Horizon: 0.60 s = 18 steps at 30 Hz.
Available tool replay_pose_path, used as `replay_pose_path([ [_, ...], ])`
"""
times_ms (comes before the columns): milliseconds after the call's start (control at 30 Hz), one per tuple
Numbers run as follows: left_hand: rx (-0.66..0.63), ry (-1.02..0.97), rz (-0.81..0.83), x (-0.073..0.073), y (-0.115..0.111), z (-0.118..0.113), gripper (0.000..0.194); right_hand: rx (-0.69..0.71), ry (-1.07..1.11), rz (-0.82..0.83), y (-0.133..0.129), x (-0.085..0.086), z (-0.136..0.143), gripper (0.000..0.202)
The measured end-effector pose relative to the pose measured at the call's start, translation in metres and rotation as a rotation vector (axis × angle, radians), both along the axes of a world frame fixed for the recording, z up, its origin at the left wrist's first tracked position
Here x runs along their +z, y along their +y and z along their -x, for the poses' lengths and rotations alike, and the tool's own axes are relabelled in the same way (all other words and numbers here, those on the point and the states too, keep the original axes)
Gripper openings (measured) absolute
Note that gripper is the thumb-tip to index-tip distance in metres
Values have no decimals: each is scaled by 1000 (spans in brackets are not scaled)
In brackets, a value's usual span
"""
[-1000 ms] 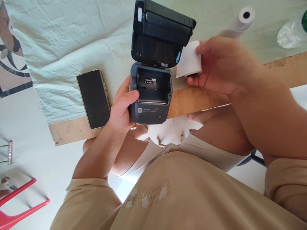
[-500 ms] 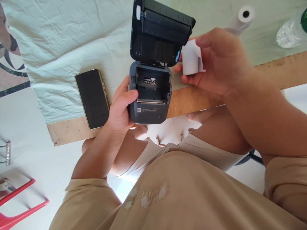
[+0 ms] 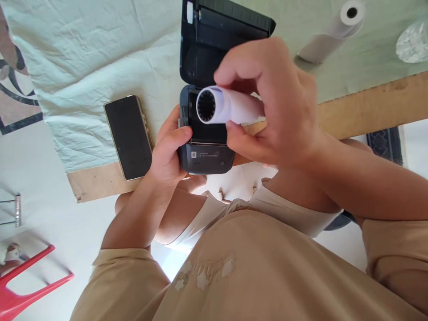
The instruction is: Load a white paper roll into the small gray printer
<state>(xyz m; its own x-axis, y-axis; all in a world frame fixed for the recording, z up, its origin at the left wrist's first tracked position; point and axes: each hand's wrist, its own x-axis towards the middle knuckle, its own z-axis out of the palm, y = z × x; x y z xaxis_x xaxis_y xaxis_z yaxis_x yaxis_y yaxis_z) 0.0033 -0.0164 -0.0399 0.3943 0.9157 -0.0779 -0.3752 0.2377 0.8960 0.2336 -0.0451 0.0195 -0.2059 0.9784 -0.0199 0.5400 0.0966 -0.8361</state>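
Note:
My left hand [image 3: 170, 151] grips the left side of a dark portable label printer [image 3: 209, 160], thumb at the rim of its paper bay. The printer's black lid [image 3: 200, 58] stands raised on its hinge, away from me. Above the bay, my right hand [image 3: 277, 98] holds a white paper roll [image 3: 239, 104] between thumb and fingers. The roll lies sideways, its hollow black-ringed core facing left, and it covers much of the bay. Whether it touches the printer I cannot tell.
A smartphone [image 3: 129, 136] with a dark screen lies left of the printer. Another white paper roll [image 3: 334, 31] stands at the upper right, near a clear plastic bottle [image 3: 413, 42]. A pale green cloth [image 3: 83, 76] covers the wooden table [image 3: 371, 107]. A red stool [image 3: 33, 285] is at the lower left.
My right hand has brought the paper roll left over the printer's bay and turned it so its core end shows. My left hand keeps its hold on the printer.

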Motion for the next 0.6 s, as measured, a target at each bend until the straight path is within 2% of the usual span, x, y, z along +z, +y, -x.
replay_pose_path([
  [100,-4,20,-4,2,0,-1,56,-16,-179,-135,9,9,24,15],
  [200,-6,50,25,2,0,-1,54,-22,-301,-165,13,12,39,13],
  [300,12,50,28,0,-1,-1,55,-20,-368,-182,16,6,39,9],
  [400,30,36,35,3,-2,-2,55,9,-372,-267,19,-3,34,7],
  [500,-16,76,74,12,-1,-4,57,17,-402,-387,18,-6,33,13],
  [600,-81,111,98,24,3,-12,69,24,-451,-490,12,-7,36,16],
])
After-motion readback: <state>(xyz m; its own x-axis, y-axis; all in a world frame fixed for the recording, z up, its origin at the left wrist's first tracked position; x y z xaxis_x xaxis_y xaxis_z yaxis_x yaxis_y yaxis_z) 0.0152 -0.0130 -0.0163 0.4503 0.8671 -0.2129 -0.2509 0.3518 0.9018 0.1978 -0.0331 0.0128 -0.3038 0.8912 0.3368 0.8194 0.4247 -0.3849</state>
